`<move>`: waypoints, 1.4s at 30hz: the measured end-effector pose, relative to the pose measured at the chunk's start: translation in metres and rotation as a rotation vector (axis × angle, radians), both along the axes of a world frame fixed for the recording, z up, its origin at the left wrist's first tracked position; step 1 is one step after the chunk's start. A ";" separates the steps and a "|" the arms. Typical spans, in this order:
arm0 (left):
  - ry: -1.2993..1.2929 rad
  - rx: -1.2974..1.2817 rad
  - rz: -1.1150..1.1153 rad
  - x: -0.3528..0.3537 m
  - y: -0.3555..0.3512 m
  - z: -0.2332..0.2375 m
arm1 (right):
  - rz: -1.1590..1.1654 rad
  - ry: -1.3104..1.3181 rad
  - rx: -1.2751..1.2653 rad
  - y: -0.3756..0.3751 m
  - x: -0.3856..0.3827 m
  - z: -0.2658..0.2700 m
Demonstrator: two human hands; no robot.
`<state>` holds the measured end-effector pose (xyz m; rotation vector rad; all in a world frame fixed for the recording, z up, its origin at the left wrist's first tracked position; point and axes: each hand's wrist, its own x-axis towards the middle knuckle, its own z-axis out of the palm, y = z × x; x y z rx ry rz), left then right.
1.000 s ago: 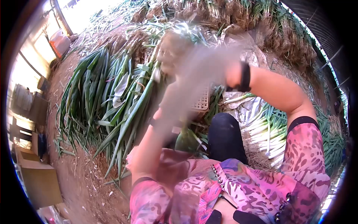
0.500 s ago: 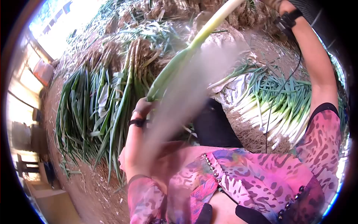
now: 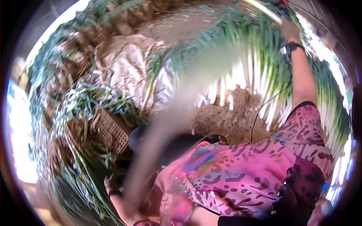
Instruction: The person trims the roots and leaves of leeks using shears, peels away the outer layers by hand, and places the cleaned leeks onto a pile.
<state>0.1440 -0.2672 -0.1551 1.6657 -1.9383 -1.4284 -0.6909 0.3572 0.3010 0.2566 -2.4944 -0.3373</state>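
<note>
Up at the top right, my right hand [image 3: 290, 30] is closed around the white end of a long green onion [image 3: 266, 10], whose other end runs out of view at the top. Below it lies a spread row of green onions [image 3: 260, 71] with white stalks and green tops. My left hand [image 3: 110, 183] is low on the left, at the edge of a heap of untrimmed green onions [image 3: 81, 165] with brown, withered ends. Its fingers are small and dim here, and I cannot tell whether they grip a stalk.
A brown slatted crate [image 3: 112, 132] stands beside the heap, close to my knee. Beyond it are loose green leaves [image 3: 90, 98] and a crumpled pale sack [image 3: 128, 64]. Dry roots [image 3: 226, 116] cover the ground before me. A thin cable [image 3: 260, 109] hangs from my right wrist. A blurred streak crosses mid-view.
My view has turned to the right. My left hand has come off the onion's green leaf and dropped down to the heap. The onion remains in my right hand, farther out over the row.
</note>
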 end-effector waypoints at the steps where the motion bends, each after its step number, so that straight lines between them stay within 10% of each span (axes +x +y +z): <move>1: -0.048 -0.059 -0.081 0.018 -0.015 -0.030 | -0.071 -0.020 -0.124 0.032 0.017 -0.037; 5: 0.022 0.181 0.144 -0.021 -0.007 -0.030 | -0.316 -0.348 -0.287 0.119 0.048 -0.203; 8: -0.592 -0.798 -0.947 -0.057 0.010 -0.053 | -0.559 -0.556 -0.548 0.163 0.034 -0.326; 12: -0.362 -0.287 -0.717 -0.123 0.105 -0.105 | -0.514 -0.674 -0.935 0.146 0.054 -0.322; 24: -0.263 0.123 -0.880 -0.124 0.196 -0.192 | -0.458 -0.675 -0.634 0.161 0.113 -0.371; 28: -0.340 0.115 -0.939 -0.129 0.180 -0.153 | -0.397 -0.509 -1.378 0.209 0.149 -0.387; 32: -0.389 0.117 -0.918 -0.137 0.175 -0.133 | -0.808 -0.632 -1.550 0.233 0.225 -0.407; 39: -0.417 0.085 -0.855 -0.150 0.187 -0.101 | -0.631 -0.458 -2.419 0.232 0.251 -0.540; 42: -0.408 0.065 -0.829 -0.154 0.190 -0.093 | -0.753 -0.508 -2.562 0.156 0.274 -0.499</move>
